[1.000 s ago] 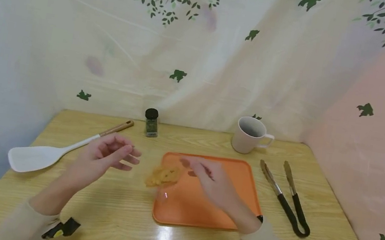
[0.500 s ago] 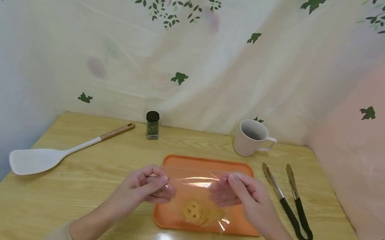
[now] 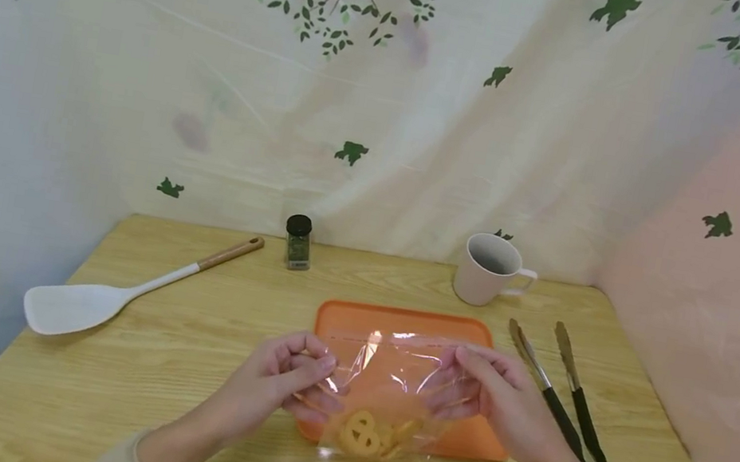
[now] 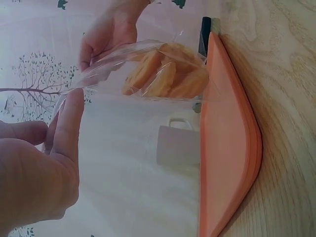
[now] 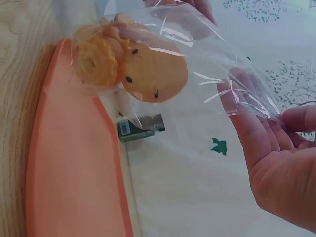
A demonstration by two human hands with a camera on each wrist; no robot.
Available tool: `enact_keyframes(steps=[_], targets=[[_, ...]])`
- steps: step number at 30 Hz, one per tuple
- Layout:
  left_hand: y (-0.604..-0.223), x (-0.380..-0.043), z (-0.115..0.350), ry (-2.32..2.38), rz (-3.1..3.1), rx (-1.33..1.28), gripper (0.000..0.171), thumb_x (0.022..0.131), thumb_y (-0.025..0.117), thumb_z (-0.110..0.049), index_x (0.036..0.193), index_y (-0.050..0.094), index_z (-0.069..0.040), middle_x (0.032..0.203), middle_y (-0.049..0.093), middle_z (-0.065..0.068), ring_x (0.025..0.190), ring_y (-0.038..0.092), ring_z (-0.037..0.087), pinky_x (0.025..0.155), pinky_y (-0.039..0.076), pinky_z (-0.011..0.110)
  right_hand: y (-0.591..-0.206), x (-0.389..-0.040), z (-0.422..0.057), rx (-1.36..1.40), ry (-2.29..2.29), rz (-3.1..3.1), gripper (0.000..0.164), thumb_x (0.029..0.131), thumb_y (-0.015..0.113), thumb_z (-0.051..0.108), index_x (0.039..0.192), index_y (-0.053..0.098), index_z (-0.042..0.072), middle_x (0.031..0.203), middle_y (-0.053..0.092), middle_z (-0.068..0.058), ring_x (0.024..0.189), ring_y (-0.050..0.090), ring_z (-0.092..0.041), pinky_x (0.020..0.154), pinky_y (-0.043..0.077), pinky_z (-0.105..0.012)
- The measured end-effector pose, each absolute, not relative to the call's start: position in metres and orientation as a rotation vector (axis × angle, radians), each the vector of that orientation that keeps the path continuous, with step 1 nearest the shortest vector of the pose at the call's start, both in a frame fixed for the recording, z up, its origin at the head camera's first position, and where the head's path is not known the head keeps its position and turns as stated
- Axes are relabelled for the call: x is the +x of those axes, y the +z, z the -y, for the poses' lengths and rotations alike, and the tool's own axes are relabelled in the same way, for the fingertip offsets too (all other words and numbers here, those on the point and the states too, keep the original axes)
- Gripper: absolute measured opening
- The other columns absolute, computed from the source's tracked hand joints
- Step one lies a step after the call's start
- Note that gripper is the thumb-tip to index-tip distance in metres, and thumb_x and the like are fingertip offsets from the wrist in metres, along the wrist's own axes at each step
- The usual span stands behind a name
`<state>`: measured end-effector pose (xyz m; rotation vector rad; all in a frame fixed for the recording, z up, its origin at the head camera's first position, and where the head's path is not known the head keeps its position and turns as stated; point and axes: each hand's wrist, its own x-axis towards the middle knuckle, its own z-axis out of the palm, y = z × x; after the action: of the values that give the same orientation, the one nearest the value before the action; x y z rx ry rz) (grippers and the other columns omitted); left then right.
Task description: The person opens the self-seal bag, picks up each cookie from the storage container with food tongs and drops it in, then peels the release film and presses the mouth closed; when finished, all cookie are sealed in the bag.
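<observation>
A clear plastic bag (image 3: 384, 371) hangs between my two hands, above the front of the orange tray (image 3: 343, 311). Several yellow-orange biscuits (image 3: 363, 433) lie at its bottom, one round with cut-out holes; the right wrist view shows another with a wavy edge. My left hand (image 3: 292, 376) pinches the bag's top left corner between thumb and fingers. At the top right corner my right hand (image 3: 497, 392) pinches it the same way, its other fingers showing through the film. In the left wrist view the biscuits (image 4: 170, 74) sit bunched in the bag beside the tray's edge.
A white spatula (image 3: 82, 305) with a wooden handle end lies at the left. Behind the tray stand a small black-capped spice jar (image 3: 298, 244) and a pale mug (image 3: 489, 270). Black-handled tongs (image 3: 574, 409) lie right of the tray, near my right forearm.
The bag of biscuits has moved from the tray's left side to its front middle. My left hand came in from the left and took its corner; my right hand shifted right, and the bag is spread out.
</observation>
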<state>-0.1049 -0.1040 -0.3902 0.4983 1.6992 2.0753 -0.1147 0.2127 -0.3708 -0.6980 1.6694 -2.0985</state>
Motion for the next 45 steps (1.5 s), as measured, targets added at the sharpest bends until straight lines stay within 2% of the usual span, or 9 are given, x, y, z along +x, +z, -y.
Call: enact_keyframes(steps=[9,12,15,18,21,25,32,39,45], targets=[[-0.407,-0.111,0.106,2.044,-1.668,0.372,0.028,0.103,0.063,-0.021,0.111,0.058,0.005,0.105,0.073,0.017,0.088,0.075,0.026,0.072,0.061,0.041,-0.392,-0.126,-0.218,-0.505,-1.994,-1.582,0.030,0.111,0.040,0.014,0.118,0.066,0.002,0.103,0.074,-0.009,0.088,0.074,-0.022,0.078,0.060,-0.040],[-0.415,-0.115,0.107,2.026,-1.712,0.343,0.031,0.103,0.063,-0.023,0.113,0.058,0.006,0.103,0.073,0.016,0.087,0.074,0.024,0.074,0.061,0.041,-0.402,-0.129,-0.219,-0.462,-1.990,-1.664,0.026,0.110,0.046,0.014,0.129,0.060,0.004,0.108,0.073,-0.011,0.093,0.073,-0.025,0.085,0.058,-0.044],[-0.418,-0.118,0.110,2.014,-1.760,0.338,0.035,0.103,0.064,-0.024,0.115,0.058,0.008,0.103,0.072,0.020,0.085,0.074,0.022,0.076,0.060,0.041,-0.405,-0.130,-0.216,-0.467,-1.997,-1.844,0.032,0.107,0.053,0.010,0.139,0.050,0.008,0.118,0.070,-0.016,0.101,0.072,-0.028,0.089,0.057,-0.043],[-0.420,-0.121,0.110,2.004,-1.792,0.337,0.039,0.102,0.066,-0.026,0.118,0.059,0.009,0.101,0.072,0.023,0.084,0.073,0.023,0.077,0.060,0.040,-0.403,-0.129,-0.209,-0.609,-1.972,-2.179,0.042,0.101,0.062,0.003,0.141,0.048,0.006,0.127,0.064,-0.018,0.111,0.067,-0.026,0.094,0.054,-0.036],[-0.420,-0.122,0.109,2.004,-1.820,0.345,0.040,0.100,0.068,-0.025,0.117,0.060,0.010,0.101,0.072,0.021,0.086,0.073,0.024,0.076,0.060,0.040,-0.395,-0.126,-0.197,-0.895,-1.807,-2.636,0.046,0.091,0.074,-0.002,0.134,0.059,0.005,0.130,0.062,-0.012,0.120,0.059,-0.023,0.101,0.047,-0.028],[-0.420,-0.122,0.108,2.026,-1.845,0.356,0.037,0.098,0.070,-0.022,0.117,0.064,0.010,0.102,0.072,0.018,0.087,0.072,0.024,0.076,0.060,0.040,-0.382,-0.122,-0.178,-1.275,-1.488,-3.018,0.046,0.082,0.085,0.010,0.125,0.070,0.014,0.132,0.062,-0.005,0.123,0.055,-0.026,0.104,0.041,-0.029],[-0.421,-0.124,0.109,2.098,-1.840,0.314,0.030,0.094,0.075,-0.012,0.113,0.067,0.010,0.097,0.074,0.014,0.084,0.073,0.021,0.073,0.061,0.040,-0.380,-0.130,-0.140,-1.416,-1.215,-2.989,0.045,0.088,0.082,0.031,0.130,0.070,0.017,0.134,0.064,0.000,0.125,0.057,-0.020,0.100,0.049,-0.038],[-0.422,-0.121,0.110,2.114,-1.858,0.341,0.030,0.093,0.075,-0.010,0.112,0.065,0.010,0.101,0.072,0.021,0.086,0.073,0.023,0.073,0.060,0.041,-0.384,-0.139,-0.124,-1.474,-1.187,-2.908,0.042,0.088,0.081,0.022,0.128,0.071,0.012,0.123,0.070,-0.001,0.115,0.065,-0.018,0.092,0.055,-0.035],[-0.421,-0.119,0.112,2.090,-1.955,0.331,0.027,0.093,0.076,-0.012,0.110,0.068,0.007,0.096,0.073,0.011,0.081,0.070,0.017,0.069,0.061,0.036,-0.384,-0.143,-0.118,-1.565,-1.192,-2.868,0.034,0.088,0.081,0.012,0.121,0.075,0.008,0.118,0.072,-0.003,0.110,0.067,-0.017,0.090,0.055,-0.031]])
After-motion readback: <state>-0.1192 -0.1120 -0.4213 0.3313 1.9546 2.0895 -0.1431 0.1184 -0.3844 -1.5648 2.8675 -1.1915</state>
